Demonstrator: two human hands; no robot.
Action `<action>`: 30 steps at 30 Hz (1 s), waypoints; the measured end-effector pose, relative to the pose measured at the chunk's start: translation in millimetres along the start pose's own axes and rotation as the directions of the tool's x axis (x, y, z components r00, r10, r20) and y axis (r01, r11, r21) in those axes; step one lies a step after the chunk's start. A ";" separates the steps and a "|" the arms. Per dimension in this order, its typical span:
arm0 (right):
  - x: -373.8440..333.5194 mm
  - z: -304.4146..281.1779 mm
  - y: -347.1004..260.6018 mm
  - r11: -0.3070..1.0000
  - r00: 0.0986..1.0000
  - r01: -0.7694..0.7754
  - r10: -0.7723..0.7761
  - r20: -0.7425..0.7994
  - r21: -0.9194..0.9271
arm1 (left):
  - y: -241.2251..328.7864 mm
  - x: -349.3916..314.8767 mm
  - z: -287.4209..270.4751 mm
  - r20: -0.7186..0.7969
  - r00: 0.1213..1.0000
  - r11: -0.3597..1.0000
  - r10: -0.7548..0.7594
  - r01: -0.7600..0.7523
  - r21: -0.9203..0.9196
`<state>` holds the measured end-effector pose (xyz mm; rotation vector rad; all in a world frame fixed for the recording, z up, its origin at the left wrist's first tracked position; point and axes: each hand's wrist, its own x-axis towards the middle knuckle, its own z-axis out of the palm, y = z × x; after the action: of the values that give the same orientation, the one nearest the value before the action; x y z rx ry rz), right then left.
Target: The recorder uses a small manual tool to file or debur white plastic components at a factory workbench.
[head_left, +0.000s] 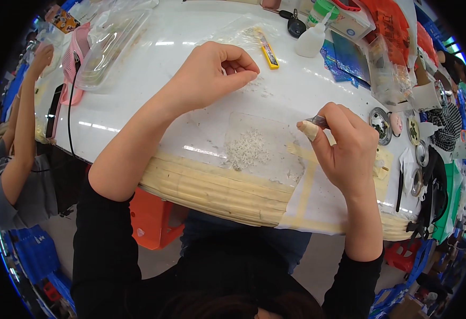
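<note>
My left hand (209, 74) hovers over the white table, thumb and forefinger pinched together. Whatever sits between those fingertips is too small to make out. On the other side my right hand (347, 141) grips a small flat grey metal piece (318, 122), which looks like a blade, mostly hidden by the fingers. Beige tape (309, 129) wraps the right thumb's tip. Between and below the hands lies a clear sheet (280, 127) with a heap of tiny white pieces (249, 150) spread on it. Beyond the left fingertips rests a slim yellow case (268, 50).
Beige tape (211, 183) covers the table's front edge. A white squeeze bottle (311, 40), car key (295, 25) and blue shiny packets (350, 58) stand or lie at the back. Round tins (380, 125) sit right. A clear plastic box (113, 48) and another person's arm (25, 106) are left.
</note>
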<state>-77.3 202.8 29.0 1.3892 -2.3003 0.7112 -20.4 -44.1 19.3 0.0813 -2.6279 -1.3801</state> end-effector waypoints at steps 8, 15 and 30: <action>-1.6 0.8 -2.0 1.000 1.000 -0.011 0.011 0.028 -0.001 | -2.8 1.1 -44.3 0.447 0.882 0.972 -0.149 0.046 0.232; -1.9 3.1 -2.8 1.000 0.999 -0.012 0.011 0.031 0.009 | -8.7 6.7 -20.2 0.222 0.963 0.973 -0.150 0.103 0.208; -1.4 5.7 -1.1 1.000 0.998 -0.025 0.026 0.063 -0.009 | 1.9 -17.5 15.9 0.412 0.880 0.961 0.236 -0.275 0.037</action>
<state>-76.0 200.1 23.9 1.4003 -2.3708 0.6738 -5.9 -27.8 9.8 -0.5840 -2.8897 -1.2919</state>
